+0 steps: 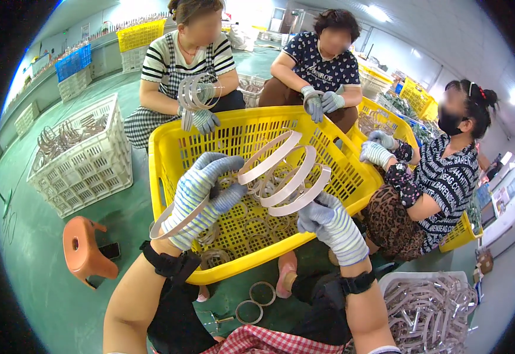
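Observation:
Both of my hands wear striped, grey-fingered work gloves. My left hand (207, 192) is closed at the left edge of a cluster of thin, pale metal band rings (287, 177), held above a yellow plastic basket (257, 251). Around my left wrist hangs another metal ring (177, 223). My right hand (333, 227) pinches the lower right side of the same cluster, fingers curled and thumb partly hidden. Below, more loose rings (257, 227) lie on the basket floor.
Three gloved people sit around the basket; one holds several rings (195, 94). A white crate (83, 171) of rings and an orange stool (83, 248) stand left. At lower right is a white bin (425, 312) of metal bands. Two rings (249, 311) lie on the green floor.

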Demonstrator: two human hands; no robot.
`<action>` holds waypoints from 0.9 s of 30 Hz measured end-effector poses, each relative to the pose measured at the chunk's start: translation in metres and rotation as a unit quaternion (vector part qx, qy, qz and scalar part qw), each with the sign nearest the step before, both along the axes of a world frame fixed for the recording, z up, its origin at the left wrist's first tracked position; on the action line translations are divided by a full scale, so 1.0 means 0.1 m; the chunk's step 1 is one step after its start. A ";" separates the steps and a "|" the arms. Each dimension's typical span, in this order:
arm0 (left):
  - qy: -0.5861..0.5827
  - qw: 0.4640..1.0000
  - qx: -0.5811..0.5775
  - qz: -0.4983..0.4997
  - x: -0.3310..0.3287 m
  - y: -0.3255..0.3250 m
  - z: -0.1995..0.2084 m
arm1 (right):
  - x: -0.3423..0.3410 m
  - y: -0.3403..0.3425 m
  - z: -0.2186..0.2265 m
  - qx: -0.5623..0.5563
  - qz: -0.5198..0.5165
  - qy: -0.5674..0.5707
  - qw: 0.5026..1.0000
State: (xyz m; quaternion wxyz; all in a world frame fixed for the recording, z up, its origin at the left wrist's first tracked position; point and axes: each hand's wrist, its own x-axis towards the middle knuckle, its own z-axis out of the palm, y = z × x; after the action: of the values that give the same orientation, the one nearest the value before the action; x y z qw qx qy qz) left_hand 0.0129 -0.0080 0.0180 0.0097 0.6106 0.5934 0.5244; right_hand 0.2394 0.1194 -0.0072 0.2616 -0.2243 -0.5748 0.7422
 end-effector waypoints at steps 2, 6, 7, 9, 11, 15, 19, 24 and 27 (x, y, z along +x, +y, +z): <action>0.000 1.000 -0.007 -0.008 -0.01 0.01 -0.04 | -0.03 0.02 -0.02 0.088 -0.052 -0.034 0.994; -0.001 1.000 -0.012 -0.009 -0.01 0.02 -0.04 | -0.09 0.07 -0.12 0.265 -0.126 0.002 0.956; 0.000 1.000 0.010 -0.016 0.00 0.04 -0.05 | -0.07 0.10 -0.15 0.275 -0.128 0.000 0.953; 0.000 0.999 0.030 -0.023 -0.01 0.05 -0.06 | -0.06 0.06 -0.09 0.266 -0.126 -0.010 0.956; 0.001 1.000 -0.017 -0.002 0.00 0.02 -0.03 | -0.06 0.05 -0.07 0.258 -0.123 -0.019 0.958; -0.060 0.998 0.022 -0.014 0.08 -0.01 -0.02 | -0.08 0.03 -0.09 0.175 -0.096 -0.084 0.976; 0.030 0.999 0.029 0.006 0.15 0.03 -0.01 | -0.14 -0.09 -0.07 0.151 -0.073 -0.081 0.983; 0.050 0.999 -0.001 0.010 0.16 -0.01 0.00 | -0.18 -0.10 -0.11 0.184 -0.068 -0.090 0.977; 0.070 0.997 0.020 0.014 0.17 0.01 -0.03 | -0.18 -0.10 -0.12 0.182 -0.073 -0.099 0.976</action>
State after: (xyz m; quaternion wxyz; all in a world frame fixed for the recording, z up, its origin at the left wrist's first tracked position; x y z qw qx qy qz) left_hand 0.0297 -0.0068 0.0154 -0.0515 0.6374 0.5909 0.4918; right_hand 0.2217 0.1095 -0.0195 0.2936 -0.2869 -0.7052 0.5781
